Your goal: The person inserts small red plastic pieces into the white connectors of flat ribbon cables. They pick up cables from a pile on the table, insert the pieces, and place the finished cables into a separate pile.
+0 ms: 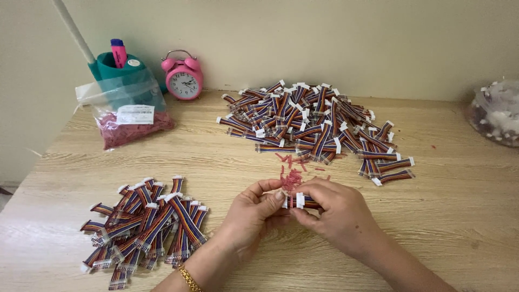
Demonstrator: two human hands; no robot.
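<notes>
At the near edge of the wooden bench (448, 216), the left hand (251, 213) and the right hand (338, 213) meet at centre. Both hands pinch one folded rainbow ribbon cable (300, 201) between thumb and fingertips; its white connector ends show in the gap between the hands, held just above the bench. A gold bracelet (189, 277) sits on the left wrist.

Near left, a small pile of ribbon cables (143, 224) lies on the bench, well apart from the hands.

Just beyond the hands, a scatter of small pink pieces (292, 172) lies on the bench surface; what kind of piece they are cannot be told.

Farther back at centre, a large pile of ribbon cables (311, 124) with white connectors spreads toward the right.

Far left, a clear plastic bag of pink pieces (132, 121) leans against a teal holder (116, 67) containing a pink highlighter pen (119, 52). A pink twin-bell alarm clock (184, 78) stands just beside the holder, against the wall (324, 38).

At the far right edge, a clear bag of white parts (497, 113) is partly cut off by the frame.
</notes>
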